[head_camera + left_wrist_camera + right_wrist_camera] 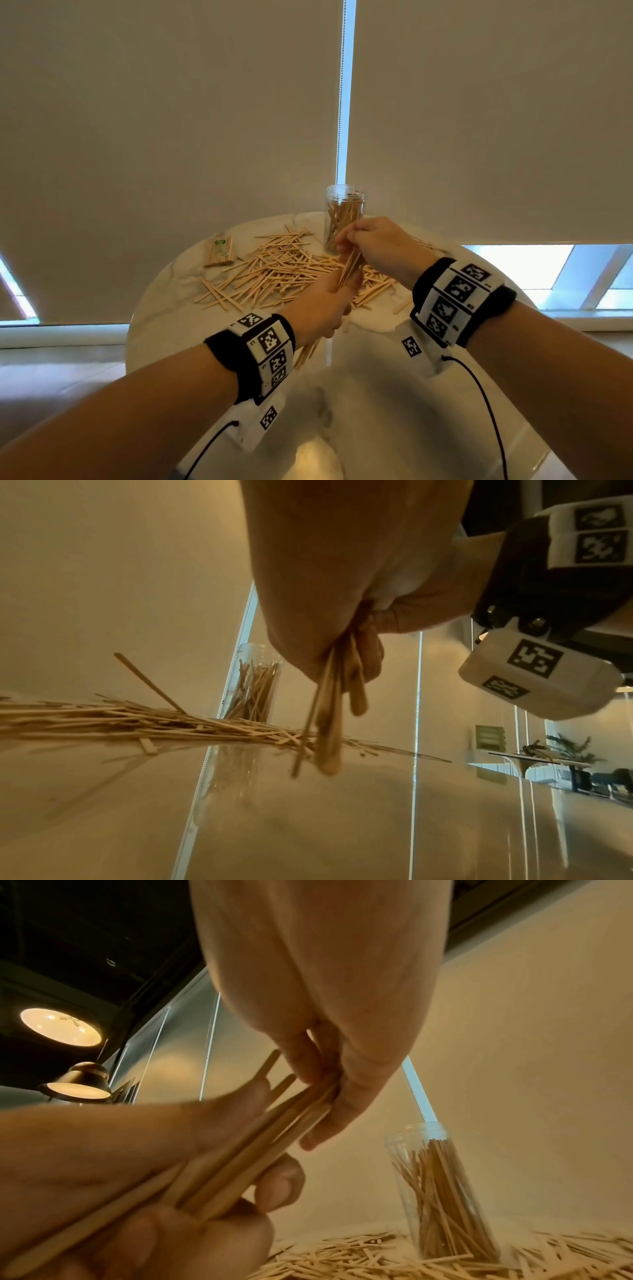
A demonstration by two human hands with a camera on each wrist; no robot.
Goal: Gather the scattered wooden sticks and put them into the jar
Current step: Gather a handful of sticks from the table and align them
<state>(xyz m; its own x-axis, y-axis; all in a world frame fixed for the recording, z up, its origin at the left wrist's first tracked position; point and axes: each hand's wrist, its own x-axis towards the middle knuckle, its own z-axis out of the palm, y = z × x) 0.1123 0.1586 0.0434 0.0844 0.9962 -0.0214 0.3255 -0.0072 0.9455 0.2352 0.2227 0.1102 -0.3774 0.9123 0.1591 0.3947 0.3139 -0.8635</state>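
Note:
Thin wooden sticks (274,270) lie scattered in a heap across the round marble table (171,308). A clear jar (344,219), upright at the table's far edge, holds many sticks (441,1199). My left hand (322,308) grips a bundle of sticks (329,723) above the heap; their lower ends poke out below the wrist. My right hand (370,246) pinches the upper end of that same bundle (274,1129) with thumb and fingers, just in front of the jar (257,685).
A wrapped pack of sticks (219,251) lies at the table's left rear. Roller blinds (171,120) hang close behind the table, with a bead chain (340,102) above the jar. The near part of the table shows bare marble (376,394).

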